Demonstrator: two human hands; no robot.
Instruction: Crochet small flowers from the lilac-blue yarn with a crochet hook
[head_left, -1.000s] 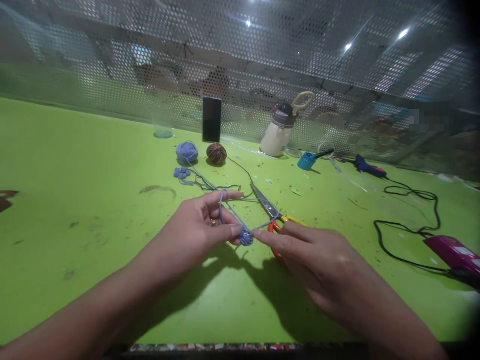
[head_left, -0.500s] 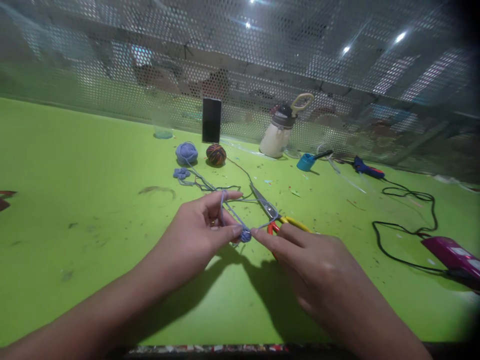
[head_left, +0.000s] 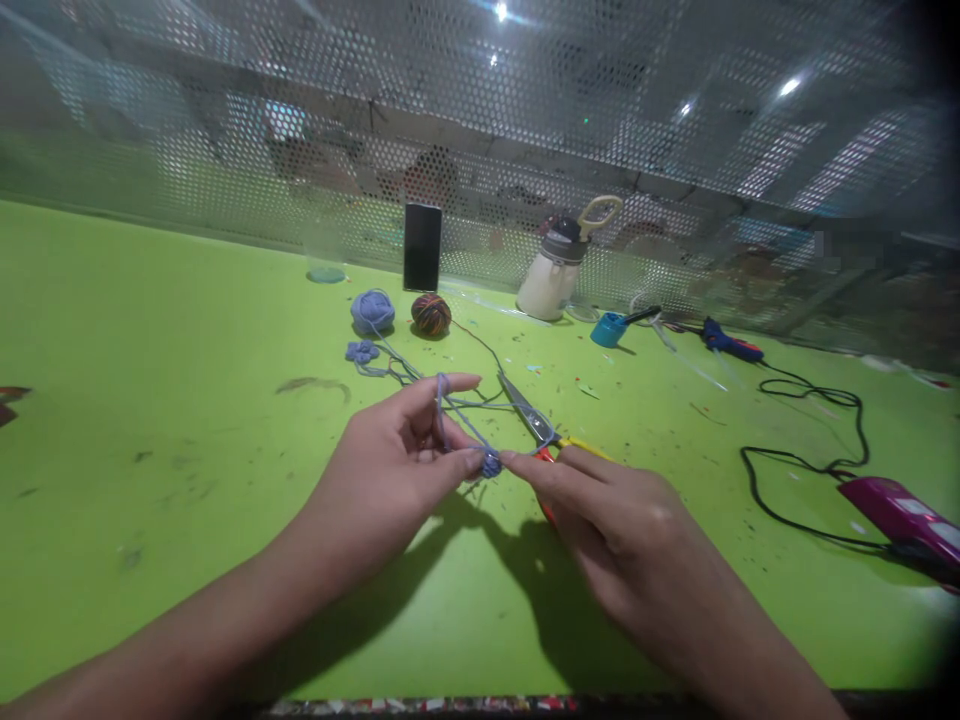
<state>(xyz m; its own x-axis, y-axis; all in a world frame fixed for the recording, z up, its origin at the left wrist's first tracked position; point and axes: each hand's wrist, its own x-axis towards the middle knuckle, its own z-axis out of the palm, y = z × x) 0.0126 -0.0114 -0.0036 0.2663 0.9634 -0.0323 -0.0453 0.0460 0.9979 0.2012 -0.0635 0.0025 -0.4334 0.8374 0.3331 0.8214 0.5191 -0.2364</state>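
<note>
The small blue crochet piece (head_left: 491, 464) sits pinched between left hand (head_left: 390, 470) fingertips, right hand (head_left: 600, 510) fingertips pinching its other side, yarn (head_left: 457, 415) looped over the left forefinger.

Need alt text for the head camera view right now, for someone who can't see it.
Two bare hands meet over a green table: the left hand has blue yarn looped over its forefinger and pinches a small blue yarn piece, which the right hand also touches. Scissors lie just behind; yarn balls sit farther back.

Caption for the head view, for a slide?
Left hand and right hand pinch a small blue yarn piece above scissors.
</note>
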